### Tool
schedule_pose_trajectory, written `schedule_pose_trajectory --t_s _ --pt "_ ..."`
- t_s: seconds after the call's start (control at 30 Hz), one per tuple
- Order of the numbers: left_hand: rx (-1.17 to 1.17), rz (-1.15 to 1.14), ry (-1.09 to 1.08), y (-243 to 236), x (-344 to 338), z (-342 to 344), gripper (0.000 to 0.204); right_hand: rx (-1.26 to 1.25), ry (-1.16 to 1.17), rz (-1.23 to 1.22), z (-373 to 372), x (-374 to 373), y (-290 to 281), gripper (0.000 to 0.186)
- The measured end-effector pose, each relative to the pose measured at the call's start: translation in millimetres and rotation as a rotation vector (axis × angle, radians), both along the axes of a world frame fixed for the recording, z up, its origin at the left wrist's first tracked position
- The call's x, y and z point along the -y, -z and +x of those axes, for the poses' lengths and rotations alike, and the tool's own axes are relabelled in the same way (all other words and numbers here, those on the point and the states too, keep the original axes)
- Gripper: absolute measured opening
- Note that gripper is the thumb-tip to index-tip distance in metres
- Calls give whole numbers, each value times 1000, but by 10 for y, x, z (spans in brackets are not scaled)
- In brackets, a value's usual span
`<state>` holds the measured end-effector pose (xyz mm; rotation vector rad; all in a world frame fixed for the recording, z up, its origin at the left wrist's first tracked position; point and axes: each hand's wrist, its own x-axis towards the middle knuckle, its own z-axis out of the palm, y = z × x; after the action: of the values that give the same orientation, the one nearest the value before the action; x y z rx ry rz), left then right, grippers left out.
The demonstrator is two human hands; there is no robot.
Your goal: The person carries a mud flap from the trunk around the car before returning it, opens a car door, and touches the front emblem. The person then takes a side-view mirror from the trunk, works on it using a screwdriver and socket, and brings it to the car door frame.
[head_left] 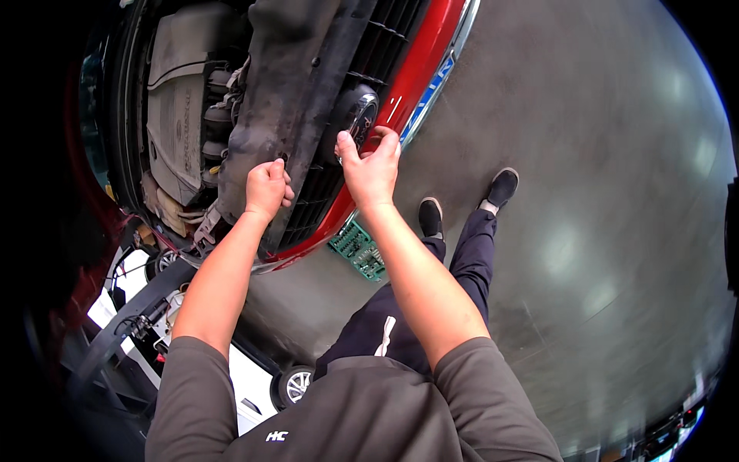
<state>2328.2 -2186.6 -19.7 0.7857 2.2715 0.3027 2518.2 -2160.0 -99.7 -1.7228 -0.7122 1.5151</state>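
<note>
Right hand (372,171): grip is clamped on the top edge of the red bumper (416,73), fingers curled over the edge just beside the round black emblem (356,115) in the grille (377,54), thumb pointing up toward the emblem. Wrist straight, forearm running down and right to the shoulder, elbow slightly bent.

Left hand (267,189): closed into a fist, knuckles against the lower edge of the dusty black radiator cover panel (296,85), right where it meets the grille. Can't tell whether the grip has anything inside it; fingers hide that. Forearm comes up nearly straight from the lower left, bare to the grey t-shirt sleeve.

Both hands sit near each other on the front end, left on the panel side, right on the bumper side, grille slats between them.

Outward from there: hood is open, engine bay in view, grey engine cover (178,92) left of the panel, hoses and connectors between them. Blue licence plate (431,88) on the bumper face, beyond the right hand.

Below the bumper on the grey concrete floor (600,154): a green socket tray (359,250), partly hidden by the right forearm. Person's dark trousers and black shoes (502,187) stand just right of it.

Lower left: a white car (246,385) with a wheel visible, well apart from the hands.
</note>
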Motion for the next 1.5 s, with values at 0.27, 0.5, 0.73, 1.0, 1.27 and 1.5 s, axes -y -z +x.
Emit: schedule_pose_trajectory --t_s 0.27,0.5,0.73,1.0,1.27,1.5 --pt "6 -12 30 -34 105 -8 44 -28 -278 -47 315 86 116 57" --pt "5 -51 -51 42 123 -51 47 91 -539 -373 2588 1362 1189 31" --pt "-111 -158 -146 -23 311 -25 54 235 -89 -838 5207 1848 778 9" --pt "-225 -391 149 263 559 634 50 247 -58 -640 6118 456 282 15" --pt "299 -706 733 682 -139 1760 38 -14 -281 -396 5569 -1560 -218 23" --pt "151 -72 381 323 -3129 2289 27 16 -84 -391 6145 -2779 -236 22"
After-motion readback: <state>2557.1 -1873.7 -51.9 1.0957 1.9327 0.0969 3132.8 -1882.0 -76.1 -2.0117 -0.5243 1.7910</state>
